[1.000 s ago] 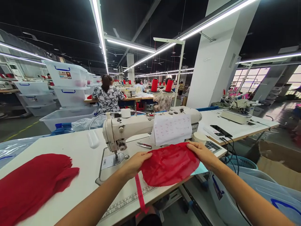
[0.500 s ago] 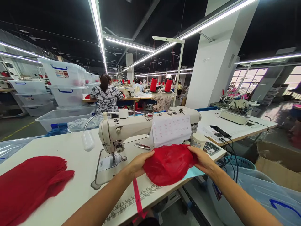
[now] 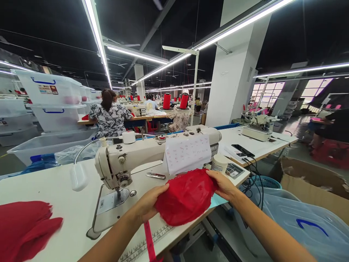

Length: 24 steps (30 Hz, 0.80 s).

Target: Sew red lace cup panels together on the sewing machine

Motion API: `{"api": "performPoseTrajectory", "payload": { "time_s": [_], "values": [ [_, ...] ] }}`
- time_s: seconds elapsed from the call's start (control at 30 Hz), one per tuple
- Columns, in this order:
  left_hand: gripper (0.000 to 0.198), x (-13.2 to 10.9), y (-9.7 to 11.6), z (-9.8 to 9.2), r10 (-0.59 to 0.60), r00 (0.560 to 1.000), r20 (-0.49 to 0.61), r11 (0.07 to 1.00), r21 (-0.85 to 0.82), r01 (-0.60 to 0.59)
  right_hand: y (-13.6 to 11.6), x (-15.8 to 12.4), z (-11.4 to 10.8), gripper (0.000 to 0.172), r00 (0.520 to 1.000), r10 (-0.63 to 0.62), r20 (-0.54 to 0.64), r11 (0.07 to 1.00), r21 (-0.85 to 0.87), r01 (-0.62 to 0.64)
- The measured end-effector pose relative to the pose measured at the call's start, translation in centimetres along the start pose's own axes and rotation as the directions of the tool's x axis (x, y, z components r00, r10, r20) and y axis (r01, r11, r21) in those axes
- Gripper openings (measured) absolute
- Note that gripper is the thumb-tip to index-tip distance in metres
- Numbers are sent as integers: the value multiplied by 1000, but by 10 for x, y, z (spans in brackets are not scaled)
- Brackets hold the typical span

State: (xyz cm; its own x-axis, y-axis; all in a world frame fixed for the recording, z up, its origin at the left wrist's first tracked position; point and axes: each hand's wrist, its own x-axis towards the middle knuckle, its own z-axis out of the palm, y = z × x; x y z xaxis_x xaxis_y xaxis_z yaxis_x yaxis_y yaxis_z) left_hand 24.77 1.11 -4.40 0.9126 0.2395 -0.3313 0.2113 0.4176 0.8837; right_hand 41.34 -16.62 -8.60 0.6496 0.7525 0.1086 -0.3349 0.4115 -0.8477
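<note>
Stretched between both hands is a piece of red fabric (image 3: 187, 198), rounded and sheer, held above the table's front edge. My left hand (image 3: 151, 202) pinches its left side, thumb on top. At the upper right edge, my right hand (image 3: 222, 185) grips the same cloth with its fingers partly behind it. The sewing machine (image 3: 141, 156) stands just beyond, its needle and presser foot left of my left hand. Thread snips (image 3: 155, 175) lie on the machine bed. More red fabric (image 3: 25, 231) rests on the table at the far left.
A sheet of paper (image 3: 188, 154) hangs on the machine. A white tub (image 3: 219, 163) and a phone (image 3: 242, 150) sit to the right. Plastic bins (image 3: 54, 89) are stacked at left; a cardboard box (image 3: 313, 185) stands at right. A co-worker (image 3: 110, 112) sits ahead.
The camera view has turned right, so the machine and table appear farther left. Both hands still hold the red fabric in nearly the same pose.
</note>
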Motion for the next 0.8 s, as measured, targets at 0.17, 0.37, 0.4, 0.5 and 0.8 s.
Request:
{"api": "performPoseTrajectory", "payload": {
  "time_s": [0.17,0.37,0.4,0.5,0.8],
  "values": [
    [17,-8,0,1,-30,999,18,999,17,30,0,-1,5,28,1000,12,-1,1000,4,-12],
    [22,-10,-2,-3,-40,998,46,999,26,39,1,0,8,28,1000,21,20,999,-41,-20],
    [22,-10,-3,-4,-36,998,45,999,23,35,1,0,8,27,1000,18,22,999,-45,-17],
    [21,-11,-8,-6,-33,997,74,998,55,29,0,1,7,27,999,12,33,998,-56,-10],
    [31,-25,-24,0,-75,981,178,983,181,43,-13,-1,19,32,993,50,108,991,-127,-36]
  ]
}}
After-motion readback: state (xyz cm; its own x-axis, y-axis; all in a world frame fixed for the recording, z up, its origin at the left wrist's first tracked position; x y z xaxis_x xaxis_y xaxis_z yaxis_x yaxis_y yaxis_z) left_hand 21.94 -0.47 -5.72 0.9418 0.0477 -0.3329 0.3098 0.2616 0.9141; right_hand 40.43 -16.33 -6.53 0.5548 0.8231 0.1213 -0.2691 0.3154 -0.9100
